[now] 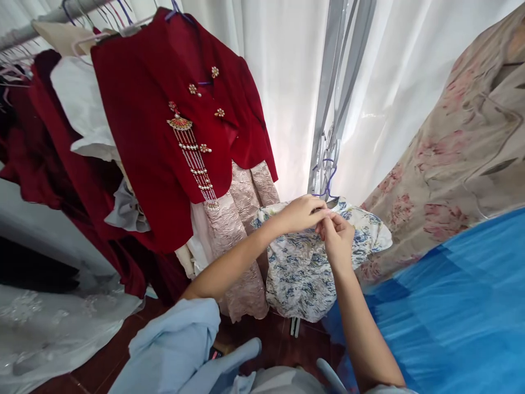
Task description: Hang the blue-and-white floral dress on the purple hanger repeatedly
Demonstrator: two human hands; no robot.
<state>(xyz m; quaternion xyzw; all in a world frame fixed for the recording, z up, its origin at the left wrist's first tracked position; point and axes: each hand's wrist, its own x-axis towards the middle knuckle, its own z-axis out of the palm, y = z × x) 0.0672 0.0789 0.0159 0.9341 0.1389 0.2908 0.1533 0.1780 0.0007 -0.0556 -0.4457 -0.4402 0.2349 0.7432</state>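
Note:
A white blouse with blue flowers (301,273) hangs on a purple hanger (329,178) in front of me. My left hand (305,212) reaches in from the left, its fingers closed together at the blouse's front, just below the neckline. Against it, fingertip to fingertip, my right hand (338,235) is pinched at the same spot. Both hands seem to grip the blouse's front edge there; the exact bit of cloth between the fingertips is hidden by the fingers.
Left of the blouse hangs a dark red jacket (151,120) with beaded brooches, over a pink brocade skirt (241,262). More garments hang from a rail (53,16). A beige floral dress (443,158) and blue tulle (451,306) stand at right. White curtains (283,82) hang behind.

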